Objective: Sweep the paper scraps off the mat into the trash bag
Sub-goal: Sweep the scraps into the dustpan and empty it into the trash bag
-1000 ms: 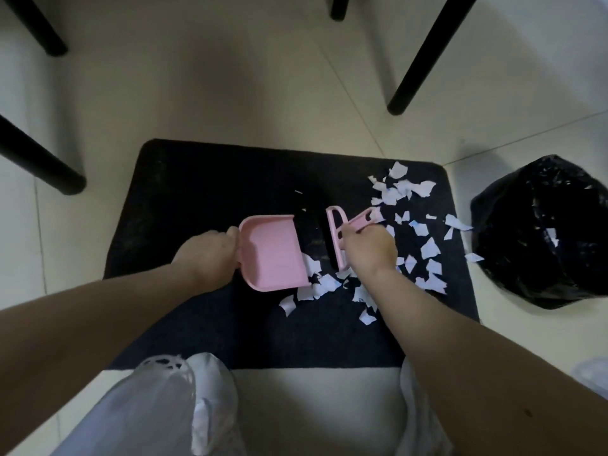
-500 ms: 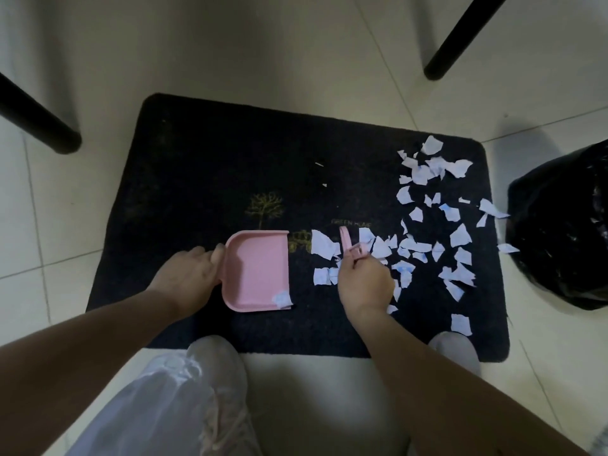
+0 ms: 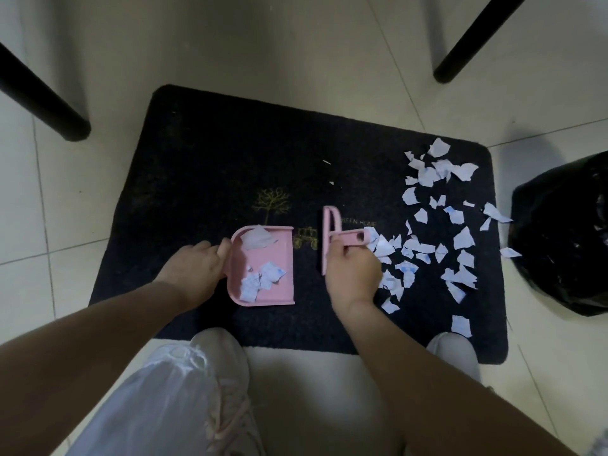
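Black pile formed the mat [image 3: 204,179], which lay flat on pale floor tiles [image 3: 329,54]. Faint yellowish lettering was printed near its middle; only "REEN HOME" could be read, the first letter being hidden behind the brush. A small yellow tree motif [image 3: 272,205] was printed to the left of the words, and a further yellow figure, too dim to be made out, was seen between dustpan and brush.

White paper scraps [image 3: 427,251], torn into irregular pieces and marked with blue, were strewn over the right part of the mat, from its far right corner down toward the near edge. Two or three pieces lay off the mat on the tiles, just beside the black trash bag [image 3: 566,232], which sat to the right of the mat. More scraps were gathered inside the pink dustpan [image 3: 279,258], which rested on the mat with its open edge turned to the right.

The dustpan's handle was gripped by the left hand [image 3: 194,274], fingers curled around it. The pink brush [image 3: 329,238] was clasped at its handle by the right hand [image 3: 353,278], fingers wrapped closed, the brush head being held upright just right of the pan. Pale shoes [image 3: 227,357] were seen at the mat's near edge, and black furniture legs [image 3: 46,103] stood beyond.
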A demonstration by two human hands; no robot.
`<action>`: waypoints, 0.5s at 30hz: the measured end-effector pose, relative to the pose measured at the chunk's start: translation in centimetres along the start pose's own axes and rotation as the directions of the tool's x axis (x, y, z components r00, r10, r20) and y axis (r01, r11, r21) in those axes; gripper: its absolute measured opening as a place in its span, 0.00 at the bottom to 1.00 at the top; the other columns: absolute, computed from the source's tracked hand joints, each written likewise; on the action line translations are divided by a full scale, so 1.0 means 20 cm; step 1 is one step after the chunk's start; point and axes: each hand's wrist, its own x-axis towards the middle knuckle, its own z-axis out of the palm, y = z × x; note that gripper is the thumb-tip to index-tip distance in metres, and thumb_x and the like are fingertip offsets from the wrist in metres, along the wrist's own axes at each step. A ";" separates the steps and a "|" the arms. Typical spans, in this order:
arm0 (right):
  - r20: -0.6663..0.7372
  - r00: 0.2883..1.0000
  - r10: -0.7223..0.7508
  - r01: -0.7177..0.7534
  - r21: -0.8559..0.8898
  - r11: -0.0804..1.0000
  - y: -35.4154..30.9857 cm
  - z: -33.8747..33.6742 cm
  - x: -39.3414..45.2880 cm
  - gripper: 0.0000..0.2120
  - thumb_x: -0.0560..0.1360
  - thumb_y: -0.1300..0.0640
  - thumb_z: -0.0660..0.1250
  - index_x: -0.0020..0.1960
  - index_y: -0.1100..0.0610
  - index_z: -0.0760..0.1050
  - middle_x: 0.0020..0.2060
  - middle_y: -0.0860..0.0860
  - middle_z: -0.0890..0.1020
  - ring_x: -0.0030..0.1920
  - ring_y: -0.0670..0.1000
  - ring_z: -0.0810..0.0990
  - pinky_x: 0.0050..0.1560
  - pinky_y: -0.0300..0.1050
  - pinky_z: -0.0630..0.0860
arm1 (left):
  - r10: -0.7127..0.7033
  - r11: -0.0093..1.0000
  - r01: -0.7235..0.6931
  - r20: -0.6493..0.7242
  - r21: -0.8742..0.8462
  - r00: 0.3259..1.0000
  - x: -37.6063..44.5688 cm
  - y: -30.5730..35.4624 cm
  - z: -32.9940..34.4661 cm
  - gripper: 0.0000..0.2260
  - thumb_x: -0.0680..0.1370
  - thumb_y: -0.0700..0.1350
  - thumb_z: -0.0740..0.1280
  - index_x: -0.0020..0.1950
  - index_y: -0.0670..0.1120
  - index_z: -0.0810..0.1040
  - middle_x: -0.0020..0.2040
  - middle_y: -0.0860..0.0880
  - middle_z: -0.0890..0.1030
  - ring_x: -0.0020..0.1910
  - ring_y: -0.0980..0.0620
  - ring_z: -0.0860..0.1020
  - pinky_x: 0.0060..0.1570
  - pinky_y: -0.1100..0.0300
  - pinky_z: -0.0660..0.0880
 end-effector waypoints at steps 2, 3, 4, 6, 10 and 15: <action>-0.078 0.997 0.028 -0.033 -0.059 0.998 0.03 -0.05 0.07 0.22 0.80 0.49 0.56 0.34 0.60 0.74 0.27 0.51 0.74 0.29 0.53 0.75 0.30 0.42 0.67 | -0.013 0.999 0.013 -0.014 -0.043 1.000 -0.01 -0.01 -0.01 0.24 0.78 0.48 0.60 0.72 0.42 0.60 0.56 0.48 0.79 0.54 0.48 0.76 0.46 0.56 0.70; -0.103 0.994 0.037 -0.047 -0.094 0.995 0.04 -0.07 0.11 0.21 0.81 0.49 0.55 0.36 0.60 0.74 0.27 0.50 0.73 0.30 0.53 0.74 0.32 0.42 0.66 | -0.016 0.998 0.014 -0.024 -0.065 1.000 -0.01 -0.02 -0.01 0.23 0.78 0.48 0.61 0.70 0.42 0.62 0.54 0.47 0.80 0.52 0.47 0.77 0.44 0.55 0.71; -0.118 0.992 0.042 -0.057 -0.118 0.991 0.05 -0.08 0.14 0.21 0.81 0.49 0.55 0.38 0.60 0.74 0.27 0.49 0.71 0.31 0.53 0.73 0.34 0.43 0.67 | -0.016 0.995 0.013 -0.033 -0.097 0.999 -0.01 -0.02 -0.01 0.21 0.77 0.47 0.62 0.68 0.42 0.65 0.51 0.46 0.81 0.49 0.45 0.78 0.43 0.54 0.71; -0.130 0.991 0.045 -0.063 -0.137 0.989 0.05 -0.08 0.18 0.19 0.81 0.50 0.54 0.39 0.60 0.73 0.27 0.47 0.69 0.33 0.53 0.73 0.37 0.44 0.67 | -0.034 0.985 0.022 -0.064 -0.173 0.997 -0.01 -0.01 -0.03 0.16 0.77 0.46 0.63 0.62 0.40 0.69 0.46 0.44 0.81 0.44 0.43 0.77 0.37 0.53 0.71; -0.082 0.995 0.053 -0.065 -0.158 0.985 0.02 -0.04 0.20 0.18 0.82 0.50 0.53 0.38 0.58 0.70 0.27 0.47 0.69 0.34 0.53 0.72 0.37 0.44 0.66 | -0.040 0.992 0.033 -0.057 -0.119 0.998 0.09 0.09 -0.07 0.18 0.78 0.47 0.60 0.66 0.41 0.65 0.53 0.45 0.80 0.51 0.45 0.76 0.40 0.56 0.63; 0.045 0.998 0.036 -0.032 -0.079 0.996 0.01 0.02 0.15 0.20 0.80 0.49 0.58 0.38 0.62 0.76 0.33 0.53 0.77 0.37 0.55 0.76 0.39 0.45 0.71 | -0.074 0.997 0.075 0.040 -0.022 0.996 0.14 0.13 -0.05 0.24 0.78 0.46 0.59 0.72 0.40 0.58 0.58 0.46 0.78 0.56 0.46 0.75 0.43 0.56 0.65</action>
